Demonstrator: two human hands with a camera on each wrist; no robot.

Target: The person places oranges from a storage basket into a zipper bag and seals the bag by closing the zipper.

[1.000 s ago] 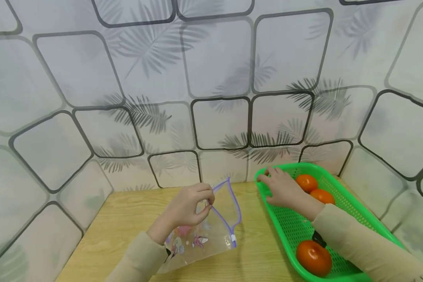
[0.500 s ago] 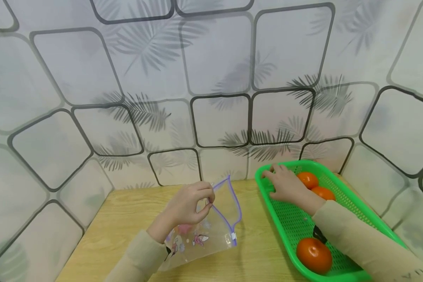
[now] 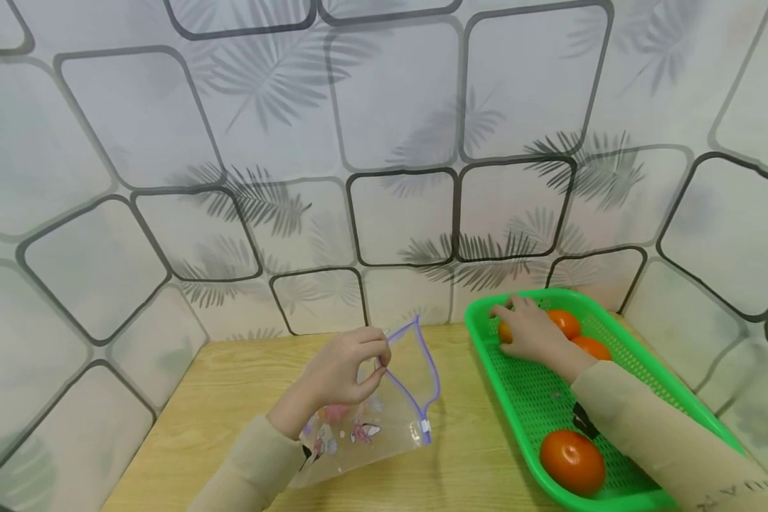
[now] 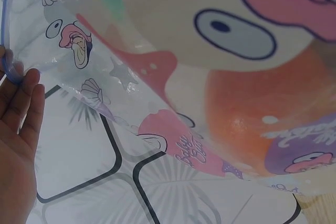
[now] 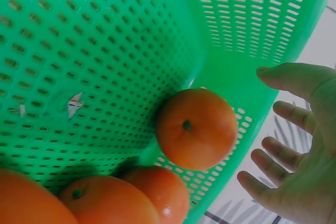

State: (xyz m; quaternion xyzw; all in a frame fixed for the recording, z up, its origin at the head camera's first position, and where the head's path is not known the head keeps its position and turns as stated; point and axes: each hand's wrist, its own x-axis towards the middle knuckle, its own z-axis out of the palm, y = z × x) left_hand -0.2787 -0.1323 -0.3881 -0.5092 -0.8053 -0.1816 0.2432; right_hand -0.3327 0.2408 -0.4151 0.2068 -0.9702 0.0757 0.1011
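My left hand (image 3: 345,370) pinches the upper edge of a clear zip bag (image 3: 393,419) with purple trim and cartoon prints, its mouth parted. Through the bag's film, the left wrist view shows a round orange shape (image 4: 236,108). Over the far end of a green perforated basket (image 3: 496,384) is my right hand (image 3: 534,333). In the right wrist view its fingers (image 5: 286,156) are spread and loosely bent, apart from an orange (image 5: 197,129) with a small green stem spot. That fruit sits at the basket's end wall, partly hidden by the hand in the head view.
Two more oranges lie along the basket's far right side, one at the back (image 3: 564,323) and one nearer (image 3: 592,347). A larger-looking orange (image 3: 572,462) sits at the near end. A patterned wall (image 3: 403,220) closes off the wooden table (image 3: 230,398) behind.
My right hand has shifted slightly right, and an orange now shows by its fingers at the basket's far left corner, where none was visible before. The left hand and bag stay nearly still.
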